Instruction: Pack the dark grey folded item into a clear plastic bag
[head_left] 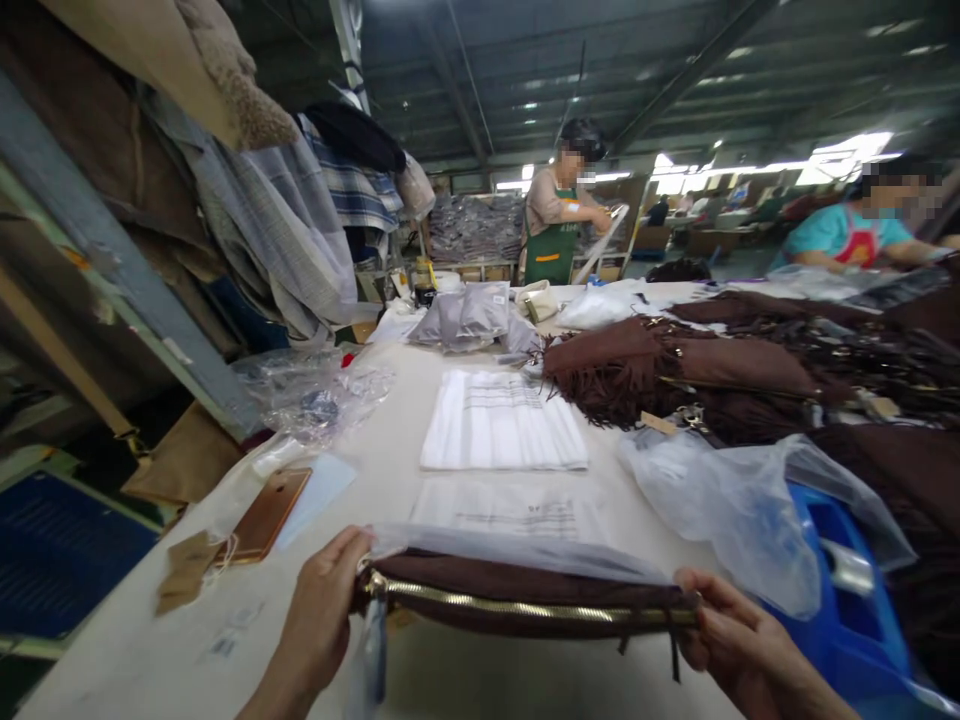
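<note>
I hold a brown suede bag [517, 588] with a gold zipper across the near edge of the table. My left hand [322, 610] grips its left end, my right hand [731, 635] grips its right end. A clear plastic sleeve [510, 545] lies over the bag's far side. Just beyond it sits a flat printed plastic bag [517, 512], and farther off a stack of white folded sheets [502, 420].
A pile of brown fringed bags [720, 370] fills the right side of the table [180, 640]. A blue bin [847, 600] with crumpled plastic stands at my right. A rose-gold phone [270, 512] and paper tags [184, 570] lie at left. Two people work at the back.
</note>
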